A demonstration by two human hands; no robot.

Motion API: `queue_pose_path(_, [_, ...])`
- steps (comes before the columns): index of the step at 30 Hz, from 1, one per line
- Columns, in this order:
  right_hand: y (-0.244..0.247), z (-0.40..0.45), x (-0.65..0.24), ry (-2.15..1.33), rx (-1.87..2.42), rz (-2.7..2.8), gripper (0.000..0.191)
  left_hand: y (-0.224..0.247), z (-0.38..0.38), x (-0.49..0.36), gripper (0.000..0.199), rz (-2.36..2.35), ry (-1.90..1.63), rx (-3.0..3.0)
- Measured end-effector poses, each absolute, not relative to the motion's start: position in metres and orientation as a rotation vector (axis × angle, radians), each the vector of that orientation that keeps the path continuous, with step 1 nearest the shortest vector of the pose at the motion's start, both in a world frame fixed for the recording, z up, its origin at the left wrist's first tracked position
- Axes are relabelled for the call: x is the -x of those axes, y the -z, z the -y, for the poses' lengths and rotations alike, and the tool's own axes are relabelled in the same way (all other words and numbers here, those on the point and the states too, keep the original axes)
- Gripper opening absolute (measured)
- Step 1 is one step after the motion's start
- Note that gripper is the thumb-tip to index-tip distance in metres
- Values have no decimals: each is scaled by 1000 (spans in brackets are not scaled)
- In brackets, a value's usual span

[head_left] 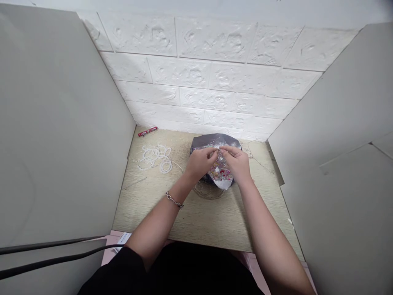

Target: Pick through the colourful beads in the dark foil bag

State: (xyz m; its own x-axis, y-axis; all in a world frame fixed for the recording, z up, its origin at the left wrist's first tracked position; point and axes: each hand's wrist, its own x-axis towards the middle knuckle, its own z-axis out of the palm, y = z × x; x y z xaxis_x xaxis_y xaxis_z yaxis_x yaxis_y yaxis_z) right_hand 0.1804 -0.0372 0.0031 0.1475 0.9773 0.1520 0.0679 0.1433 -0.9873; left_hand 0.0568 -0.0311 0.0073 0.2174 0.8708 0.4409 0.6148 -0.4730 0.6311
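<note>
Both of my hands meet above a dark, silvery pouch or sheet that holds many small coloured beads, mostly pink, red and yellow. My left hand is closed in a pinch, thumb against forefinger. Close beside it, my right hand pinches too, its fingertips nearly touching the left ones. What lies between the fingertips is too small to make out. Under the near side of the pouch, a coil of clear beaded strand rests on the table.
Strings of whitish beads lie in loops on the wooden table at the left. A small red packet sits at the back left corner. Grey panels flank both sides, and a white brick-patterned wall stands behind.
</note>
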Motion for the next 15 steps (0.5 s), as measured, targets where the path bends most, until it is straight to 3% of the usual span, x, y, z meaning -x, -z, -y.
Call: queue_pose_path(15, [0,36,-182,-899,1248,1206,27,-6,30,-57,28,-1383,-1142,-2166])
